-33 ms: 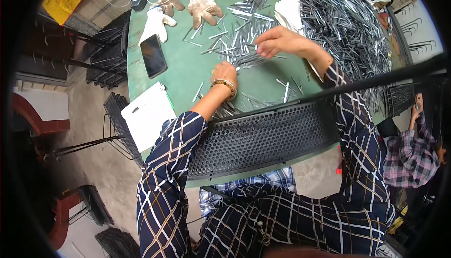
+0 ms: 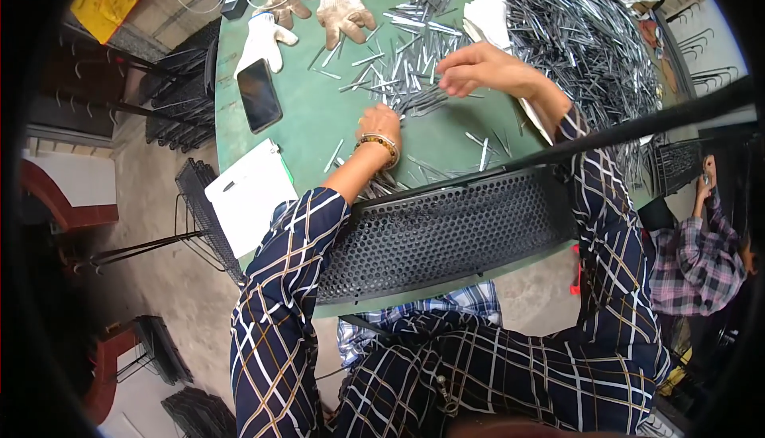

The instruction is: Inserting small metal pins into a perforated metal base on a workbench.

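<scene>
L hand (image 2: 380, 125) + R hand (image 2: 492, 70) at loose metal strips (image 2: 414, 62), green table (image 2: 315, 119)

Loose metal strips lie scattered approx. mid-table, nr far side, pointing all ways. L hand is down at their near edge, back of hand up, fingers curled in; can't tell if they grip a strip, tips hidden. Beaded bracelet (image 2: 374, 142) on that wrist. R hand is just R of the strips, fingers bent, tips twd the pile; can't tell if anything's btwn them.

Big heap of similar strips (image 2: 586, 47) on table's R side, w/ white cloth (image 2: 488, 19) at its L edge. Black perforated panel (image 2: 446, 235) along near edge, a few more strips just beyond its rim.

L side of table: dark phone (image 2: 260, 95), white glove (image 2: 267, 39) just above it, soiled glove (image 2: 344, 19) to the R. White pad (image 2: 255, 203) nr L forearm, w/ pen (image 2: 229, 186) on it. Co-worker in plaid shirt (image 2: 692, 267) far R, well apart.
</scene>
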A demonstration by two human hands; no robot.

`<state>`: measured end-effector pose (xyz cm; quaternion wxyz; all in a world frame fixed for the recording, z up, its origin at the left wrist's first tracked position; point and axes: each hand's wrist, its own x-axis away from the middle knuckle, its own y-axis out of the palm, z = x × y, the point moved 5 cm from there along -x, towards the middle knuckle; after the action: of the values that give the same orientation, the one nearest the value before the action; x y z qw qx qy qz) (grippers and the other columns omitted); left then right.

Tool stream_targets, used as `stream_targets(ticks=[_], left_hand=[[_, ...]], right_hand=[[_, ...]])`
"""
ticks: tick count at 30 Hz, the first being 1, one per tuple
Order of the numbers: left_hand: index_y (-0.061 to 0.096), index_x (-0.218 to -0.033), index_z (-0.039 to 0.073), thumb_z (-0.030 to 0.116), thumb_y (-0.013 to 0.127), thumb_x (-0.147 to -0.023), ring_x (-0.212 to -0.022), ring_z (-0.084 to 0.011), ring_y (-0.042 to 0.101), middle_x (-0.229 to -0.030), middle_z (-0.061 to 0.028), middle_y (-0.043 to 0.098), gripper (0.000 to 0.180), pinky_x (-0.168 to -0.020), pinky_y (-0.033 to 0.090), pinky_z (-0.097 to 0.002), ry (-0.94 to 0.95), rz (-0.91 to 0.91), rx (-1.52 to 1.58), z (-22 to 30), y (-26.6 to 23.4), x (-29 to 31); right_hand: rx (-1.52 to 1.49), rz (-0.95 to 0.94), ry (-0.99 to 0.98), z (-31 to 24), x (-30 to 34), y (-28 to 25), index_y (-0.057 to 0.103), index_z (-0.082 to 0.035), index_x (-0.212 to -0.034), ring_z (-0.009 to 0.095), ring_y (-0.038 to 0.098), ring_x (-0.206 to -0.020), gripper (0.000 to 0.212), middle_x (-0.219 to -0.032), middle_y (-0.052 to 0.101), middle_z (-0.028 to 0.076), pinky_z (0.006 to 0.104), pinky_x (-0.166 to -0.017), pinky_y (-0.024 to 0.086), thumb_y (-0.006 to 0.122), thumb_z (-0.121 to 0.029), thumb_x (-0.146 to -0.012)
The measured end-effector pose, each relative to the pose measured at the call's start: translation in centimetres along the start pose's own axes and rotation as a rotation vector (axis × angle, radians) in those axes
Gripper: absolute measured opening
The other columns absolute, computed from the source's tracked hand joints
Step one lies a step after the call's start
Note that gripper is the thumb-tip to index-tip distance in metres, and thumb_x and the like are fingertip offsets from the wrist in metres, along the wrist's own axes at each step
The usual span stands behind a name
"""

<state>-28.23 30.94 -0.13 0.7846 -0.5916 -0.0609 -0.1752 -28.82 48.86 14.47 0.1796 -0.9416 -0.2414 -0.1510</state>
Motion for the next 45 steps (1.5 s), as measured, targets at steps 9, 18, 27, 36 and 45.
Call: stream_targets(ticks=[9, 18, 27, 36, 45], left_hand=[[0.053, -0.105, 0.003, 0.017, 0.035, -0.093, -0.1, -0.0322, 0.058, -0.108, -0.0177, 0.054, 0.026, -0.077, 0.052, -0.0427, -0.025, 0.116, -0.122, -4.1, 0.7, 0.4], [0.045, -0.105, -0.006, 0.02, 0.058, -0.08, -0.097, -0.0422, 0.056, -0.105, -0.027, 0.055, 0.038, -0.085, 0.048, -0.0437, 0.161, 0.033, 0.187, -4.0, -2.5, 0.6], [0.052, -0.098, 0.0, 0.008, 0.05, -0.083, -0.072, -0.0214, 0.06, -0.084, -0.0103, 0.059, 0.018, -0.068, 0.055, -0.0402, -0.193, -0.316, 1.731, -9.9, -3.0, 0.0], [0.056, -0.085, 0.005, 0.02, 0.071, -0.079, -0.047, -0.0109, 0.049, -0.064, -0.0014, 0.054, 0.022, -0.046, 0.046, -0.0272, -0.245, -0.1, 1.808, -10.6, -2.0, -0.3], [0.054, -0.102, 0.004, 0.011, 0.071, -0.08, -0.066, -0.0054, 0.054, -0.077, 0.0021, 0.058, 0.029, -0.059, 0.045, -0.0217, 0.251, 0.545, 1.228, -9.1, -3.7, 0.7]], right_hand=[[-0.018, 0.353, -0.093, 0.5, 11.6, -1.0, 0.058, 0.008, -0.109, 0.011, 0.059, -0.069, 0.028, -0.087, 0.065, 0.009, 0.0218, -0.063, 0.048, 0.056, -0.011, -0.088], [-0.42, 0.686, -0.093, 5.7, 23.1, 3.3, 0.059, 0.005, -0.106, 0.013, 0.058, -0.064, 0.023, -0.081, 0.063, 0.01, 0.0239, -0.056, 0.047, 0.056, -0.011, -0.089], [-0.544, 0.755, -0.064, 7.0, 23.7, 7.2, 0.06, 0.003, -0.104, 0.013, 0.057, -0.061, 0.02, -0.078, 0.061, 0.01, 0.0231, -0.054, 0.047, 0.055, -0.009, -0.09], [-0.512, 0.728, -0.009, 6.8, 22.1, 9.2, 0.061, 0.002, -0.104, 0.011, 0.058, -0.062, 0.019, -0.078, 0.063, 0.008, 0.0219, -0.055, 0.047, 0.056, -0.009, -0.089], [-0.419, 0.744, 0.002, 7.0, 21.9, 9.7, 0.061, 0.003, -0.104, 0.01, 0.057, -0.063, 0.019, -0.079, 0.063, 0.007, 0.0208, -0.057, 0.047, 0.056, -0.009, -0.09]])
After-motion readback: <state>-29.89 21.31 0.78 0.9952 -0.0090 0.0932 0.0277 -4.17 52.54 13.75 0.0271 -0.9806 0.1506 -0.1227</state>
